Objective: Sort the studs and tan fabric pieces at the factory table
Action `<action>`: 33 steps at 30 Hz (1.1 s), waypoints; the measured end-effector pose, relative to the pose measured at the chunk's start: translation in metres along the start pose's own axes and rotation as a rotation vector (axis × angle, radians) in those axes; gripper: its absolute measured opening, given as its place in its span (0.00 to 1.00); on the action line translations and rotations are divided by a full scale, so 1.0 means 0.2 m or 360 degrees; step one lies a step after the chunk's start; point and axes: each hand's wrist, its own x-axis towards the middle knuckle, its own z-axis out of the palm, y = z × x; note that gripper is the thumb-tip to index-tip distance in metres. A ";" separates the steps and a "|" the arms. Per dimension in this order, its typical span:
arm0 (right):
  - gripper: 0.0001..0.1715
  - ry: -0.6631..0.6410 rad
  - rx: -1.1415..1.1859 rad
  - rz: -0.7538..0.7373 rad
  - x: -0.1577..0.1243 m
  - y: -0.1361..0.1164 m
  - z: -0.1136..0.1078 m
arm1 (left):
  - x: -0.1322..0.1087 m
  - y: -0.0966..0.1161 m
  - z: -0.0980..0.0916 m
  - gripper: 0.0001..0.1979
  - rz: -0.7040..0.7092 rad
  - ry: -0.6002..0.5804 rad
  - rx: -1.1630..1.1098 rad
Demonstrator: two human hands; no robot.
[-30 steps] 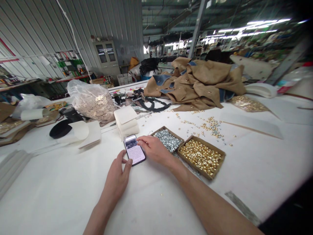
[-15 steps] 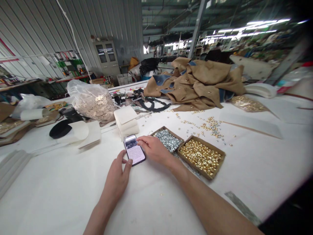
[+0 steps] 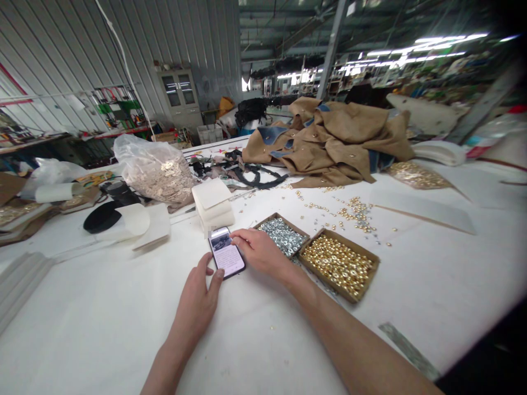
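Note:
A smartphone (image 3: 226, 253) lies on the white work table (image 3: 102, 323), its lit screen showing a picture above lines of text. My left hand (image 3: 195, 306) is at its lower left edge, with the fingers curled against the side. My right hand (image 3: 258, 253) comes in from the right, its fingertips resting over the upper edge. Just beyond those fingers is a shallow cardboard tray of silver metal rings (image 3: 283, 237). A larger tray of gold studs (image 3: 338, 266) sits to the right of it.
Loose gold studs (image 3: 354, 214) are scattered beyond the trays, below a heap of tan jacket fabric (image 3: 329, 145). A clear bag of metal pieces (image 3: 154, 171) and a stack of white pads (image 3: 213, 202) stand at the back left of the phone.

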 end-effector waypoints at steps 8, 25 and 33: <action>0.16 -0.0005 0.0004 0.0003 0.00 -0.01 0.00 | 0.00 0.00 0.00 0.30 0.0005 -0.0013 0.0001; 0.16 -0.0010 -0.0034 0.0003 0.00 -0.01 0.00 | 0.01 -0.02 0.02 0.32 0.0022 -0.0008 0.0033; 0.16 -0.0027 -0.0044 0.0007 0.00 -0.01 0.00 | 0.00 -0.01 0.01 0.32 0.0004 -0.0014 0.0042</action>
